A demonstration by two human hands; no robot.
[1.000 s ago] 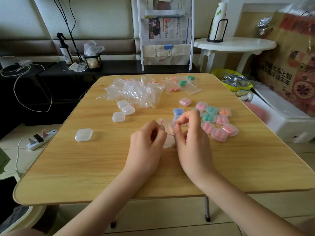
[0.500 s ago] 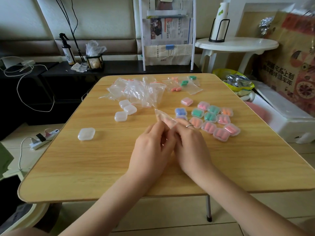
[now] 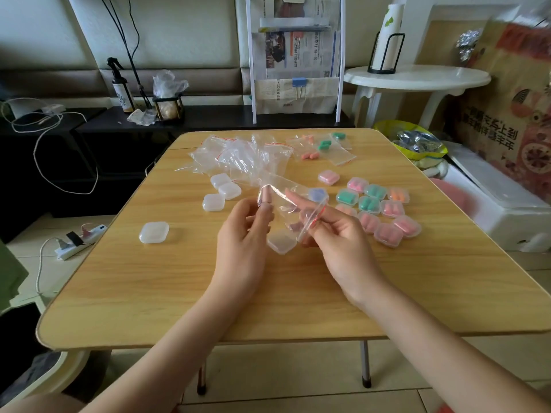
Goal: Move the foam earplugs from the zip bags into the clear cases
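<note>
Over the middle of the wooden table (image 3: 179, 293) both hands hold one clear zip bag (image 3: 286, 201). My left hand (image 3: 244, 234) pinches the bag's closed end, where a pink earplug (image 3: 265, 195) shows through the plastic. My right hand (image 3: 337, 236) holds the bag's red-lined mouth open, fingers inside it. An open clear case (image 3: 280, 241) lies on the table just below the bag. Several filled cases (image 3: 378, 207) with pink, green, orange and blue plugs sit to the right.
A heap of empty zip bags (image 3: 247, 156) lies at the back centre, with bags holding pink and green earplugs (image 3: 322, 147) beside it. Three shut empty cases (image 3: 222, 190) and one more (image 3: 154, 232) lie to the left. The table's front edge is near my forearms.
My hands have moved apart and lifted, stretching the zip bag open between them. The open case under them has come into sight.
</note>
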